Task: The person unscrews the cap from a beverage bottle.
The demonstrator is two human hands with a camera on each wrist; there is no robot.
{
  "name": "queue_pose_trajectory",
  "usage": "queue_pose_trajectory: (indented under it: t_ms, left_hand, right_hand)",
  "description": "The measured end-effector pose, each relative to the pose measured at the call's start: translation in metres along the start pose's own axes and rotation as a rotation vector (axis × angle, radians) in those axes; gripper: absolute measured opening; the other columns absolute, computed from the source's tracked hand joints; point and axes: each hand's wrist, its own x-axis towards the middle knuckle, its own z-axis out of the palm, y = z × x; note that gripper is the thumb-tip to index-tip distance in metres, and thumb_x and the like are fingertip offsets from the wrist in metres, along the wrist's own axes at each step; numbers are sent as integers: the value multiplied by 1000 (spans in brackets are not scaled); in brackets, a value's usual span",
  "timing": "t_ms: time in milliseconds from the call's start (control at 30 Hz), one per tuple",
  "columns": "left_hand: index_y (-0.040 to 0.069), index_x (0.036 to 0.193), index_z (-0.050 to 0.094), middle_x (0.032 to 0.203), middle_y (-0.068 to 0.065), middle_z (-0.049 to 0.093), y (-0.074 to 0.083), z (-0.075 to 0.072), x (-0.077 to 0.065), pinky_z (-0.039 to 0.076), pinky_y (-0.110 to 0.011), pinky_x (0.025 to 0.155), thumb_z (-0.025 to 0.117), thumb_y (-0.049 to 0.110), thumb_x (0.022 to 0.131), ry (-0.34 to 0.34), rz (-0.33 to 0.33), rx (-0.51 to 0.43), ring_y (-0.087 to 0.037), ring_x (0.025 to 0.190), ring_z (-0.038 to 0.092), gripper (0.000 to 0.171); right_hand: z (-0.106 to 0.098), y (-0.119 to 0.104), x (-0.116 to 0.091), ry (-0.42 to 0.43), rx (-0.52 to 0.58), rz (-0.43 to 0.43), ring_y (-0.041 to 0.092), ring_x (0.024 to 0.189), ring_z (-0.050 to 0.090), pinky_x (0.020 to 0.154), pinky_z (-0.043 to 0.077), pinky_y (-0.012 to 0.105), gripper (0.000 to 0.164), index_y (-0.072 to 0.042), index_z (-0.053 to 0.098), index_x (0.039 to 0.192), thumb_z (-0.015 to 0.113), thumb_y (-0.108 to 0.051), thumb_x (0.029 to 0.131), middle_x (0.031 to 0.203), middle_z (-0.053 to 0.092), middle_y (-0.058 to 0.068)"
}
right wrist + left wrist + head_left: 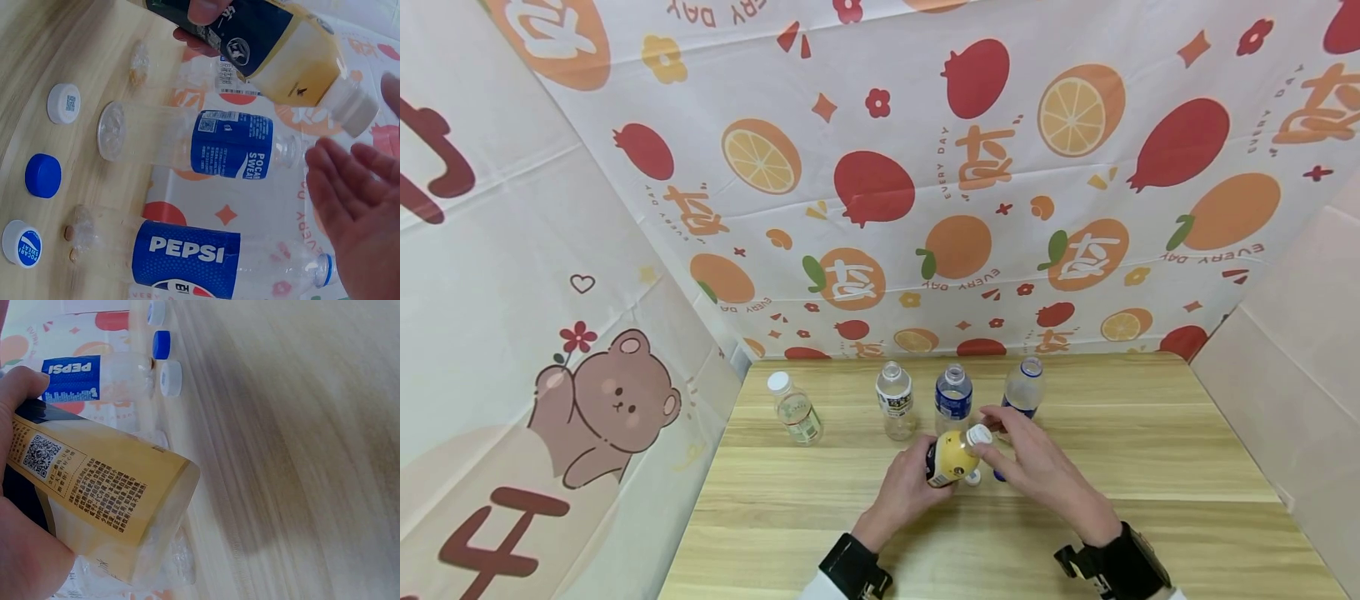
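My left hand (910,483) grips a bottle with a yellow and dark label (953,458), tilted with its neck up toward the right. A white cap (357,112) sits on its neck. Close beside that cap is my right hand (1052,467), its fingers loosely extended and thumb apart, with a gap to the cap in the right wrist view. Behind the hands stand a Pepsi bottle (187,256) and a blue-labelled Pocari Sweat bottle (231,144), both uncapped. Part of the Pepsi bottle is hidden by my right hand in the head view.
Another uncapped clear bottle (895,404) stands left of the Pocari Sweat one. Farther left is a white-capped bottle (797,412). Loose on the wooden table (790,517) lie a white cap (64,104), a blue cap (43,175) and a Pocari Sweat cap (22,244). A fruit-print cloth (880,250) hangs behind.
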Motion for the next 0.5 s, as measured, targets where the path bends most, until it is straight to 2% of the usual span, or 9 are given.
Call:
queue_pose_trajectory:
  t_ms: [233, 367, 500]
  left_hand:
    - [8, 123, 61, 106, -3, 71, -2, 6, -2, 57, -30, 82, 94, 22, 72, 8, 43, 103, -14, 92, 66, 63]
    - [7, 124, 61, 104, -4, 72, -2, 7, -2, 57, -29, 82, 95, 23, 70, 19, 70, 146, -15, 91, 66, 66]
    - [8, 123, 61, 102, -2, 71, -3, 7, -3, 57, -29, 81, 95, 24, 69, 25, 87, 164, -14, 90, 66, 66]
  right_hand:
    - [5, -3, -2, 58, -125, 36, 8, 85, 61, 67, 54, 26, 32, -9, 70, 118, 76, -31, 96, 101, 69, -3]
    - [8, -1, -2, 77, -139, 31, 3, 76, 60, 61, 52, 22, 26, -11, 72, 109, 78, -31, 94, 95, 71, -4]
    - [8, 0, -1, 90, -142, 7, 1, 71, 54, 57, 47, 20, 21, -12, 71, 101, 80, -29, 92, 86, 66, -9]
